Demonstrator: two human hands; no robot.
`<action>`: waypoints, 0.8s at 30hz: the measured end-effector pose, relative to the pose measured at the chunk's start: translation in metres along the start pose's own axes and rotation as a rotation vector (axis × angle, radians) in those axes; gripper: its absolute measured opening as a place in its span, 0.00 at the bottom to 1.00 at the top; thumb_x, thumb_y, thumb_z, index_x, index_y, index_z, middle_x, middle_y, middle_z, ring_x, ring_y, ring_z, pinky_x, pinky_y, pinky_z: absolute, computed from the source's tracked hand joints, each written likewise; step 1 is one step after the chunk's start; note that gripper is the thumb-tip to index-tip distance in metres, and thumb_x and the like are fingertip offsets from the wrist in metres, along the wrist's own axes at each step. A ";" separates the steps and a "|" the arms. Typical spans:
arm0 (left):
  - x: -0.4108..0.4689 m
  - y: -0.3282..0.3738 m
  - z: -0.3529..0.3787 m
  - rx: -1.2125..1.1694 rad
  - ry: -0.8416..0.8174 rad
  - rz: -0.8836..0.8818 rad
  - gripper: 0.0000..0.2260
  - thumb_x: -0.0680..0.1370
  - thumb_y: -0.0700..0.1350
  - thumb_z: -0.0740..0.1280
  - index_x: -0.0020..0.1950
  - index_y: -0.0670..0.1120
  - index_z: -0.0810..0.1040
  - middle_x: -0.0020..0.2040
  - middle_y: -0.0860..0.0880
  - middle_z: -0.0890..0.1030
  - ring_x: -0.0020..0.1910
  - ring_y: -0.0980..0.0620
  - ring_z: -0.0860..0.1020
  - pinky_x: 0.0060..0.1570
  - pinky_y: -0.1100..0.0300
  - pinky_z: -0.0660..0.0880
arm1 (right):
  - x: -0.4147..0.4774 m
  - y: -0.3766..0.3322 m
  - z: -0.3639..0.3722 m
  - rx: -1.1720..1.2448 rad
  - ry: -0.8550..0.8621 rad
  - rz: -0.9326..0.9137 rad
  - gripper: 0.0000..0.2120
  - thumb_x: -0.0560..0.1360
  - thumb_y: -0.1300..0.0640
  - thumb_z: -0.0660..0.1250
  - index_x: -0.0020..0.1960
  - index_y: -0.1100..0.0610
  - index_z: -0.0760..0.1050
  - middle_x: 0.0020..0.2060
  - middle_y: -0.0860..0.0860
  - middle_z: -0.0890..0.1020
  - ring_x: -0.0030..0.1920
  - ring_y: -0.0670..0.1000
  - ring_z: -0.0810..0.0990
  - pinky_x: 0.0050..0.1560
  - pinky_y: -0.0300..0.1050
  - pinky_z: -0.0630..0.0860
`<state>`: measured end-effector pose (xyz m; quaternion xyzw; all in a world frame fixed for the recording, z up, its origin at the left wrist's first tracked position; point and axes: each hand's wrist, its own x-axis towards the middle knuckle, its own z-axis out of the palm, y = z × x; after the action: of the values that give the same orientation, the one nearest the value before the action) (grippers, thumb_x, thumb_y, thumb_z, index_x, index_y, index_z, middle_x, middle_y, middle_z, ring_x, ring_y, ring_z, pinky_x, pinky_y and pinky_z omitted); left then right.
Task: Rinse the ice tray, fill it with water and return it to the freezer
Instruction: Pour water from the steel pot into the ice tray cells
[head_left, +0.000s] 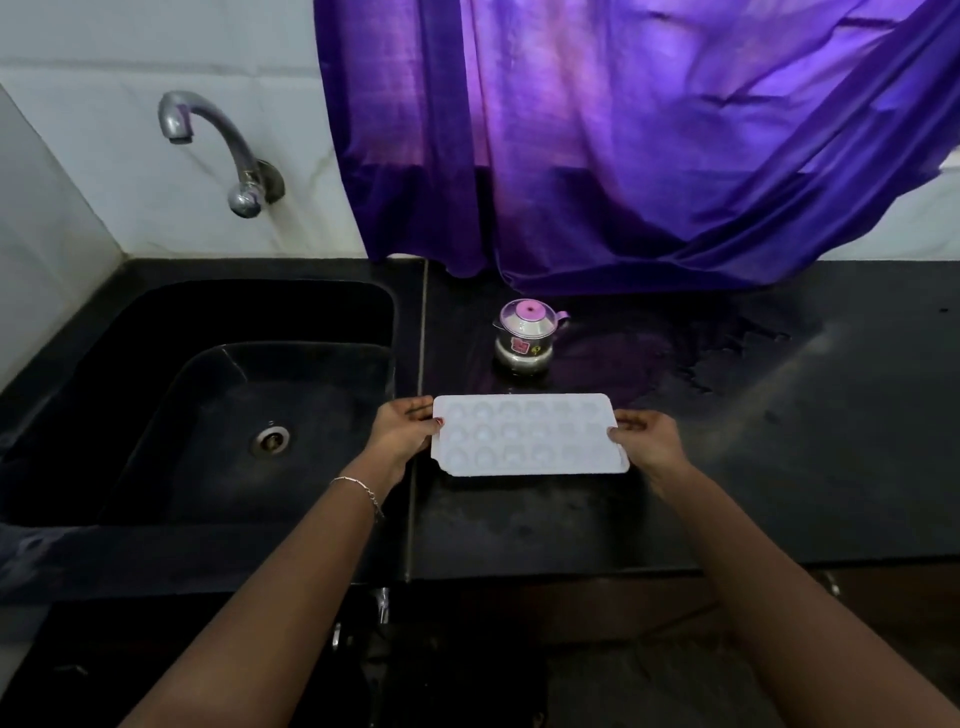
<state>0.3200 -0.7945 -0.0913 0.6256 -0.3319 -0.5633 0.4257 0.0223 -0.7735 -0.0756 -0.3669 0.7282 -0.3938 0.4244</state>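
Head camera looks down at two bare arms reaching forward, side by side. Both arms are stretched out almost straight over a black counter (727, 493). The left hand (402, 434) holds the left short end of a white ice tray (527, 435). Its thumb lies on top of the rim and its fingers curl under the edge. The right hand (649, 439) holds the right short end the same way, with its fingers bent around the rim. The tray lies flat with its little cups facing up. It is over the counter, just to the right of the black sink (156, 415). I cannot tell if the tray sits on the counter or is lifted a bit above it. A thin bracelet (363, 491) is on the left wrist. A small shiny pot (525, 338) with a pink knob stands just behind the tray. A metal tap (208, 140) sticks out of the white wall above the sink. A purple curtain (623, 130) hangs behind the counter.
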 end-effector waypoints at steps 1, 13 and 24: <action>0.001 -0.001 0.002 -0.006 0.021 0.001 0.20 0.73 0.28 0.68 0.65 0.35 0.73 0.59 0.41 0.80 0.55 0.46 0.80 0.51 0.53 0.78 | 0.004 0.000 -0.001 -0.018 -0.019 -0.010 0.13 0.74 0.71 0.67 0.59 0.68 0.76 0.48 0.57 0.80 0.45 0.54 0.80 0.39 0.43 0.76; -0.009 0.001 0.007 -0.084 0.087 -0.013 0.18 0.74 0.30 0.69 0.63 0.37 0.74 0.55 0.43 0.81 0.52 0.48 0.80 0.49 0.56 0.79 | 0.045 -0.035 0.013 -0.160 0.101 -0.230 0.07 0.75 0.59 0.65 0.53 0.54 0.77 0.47 0.50 0.81 0.47 0.52 0.79 0.48 0.47 0.75; 0.006 0.020 -0.005 0.118 -0.054 -0.106 0.16 0.75 0.35 0.70 0.62 0.40 0.77 0.52 0.44 0.84 0.45 0.52 0.83 0.37 0.62 0.80 | 0.112 -0.105 0.081 0.001 -0.097 -0.145 0.14 0.82 0.52 0.57 0.62 0.57 0.76 0.52 0.49 0.77 0.54 0.49 0.73 0.53 0.42 0.66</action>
<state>0.3267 -0.8068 -0.0759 0.6509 -0.3422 -0.5811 0.3487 0.0749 -0.9358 -0.0465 -0.4370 0.6781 -0.4057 0.4297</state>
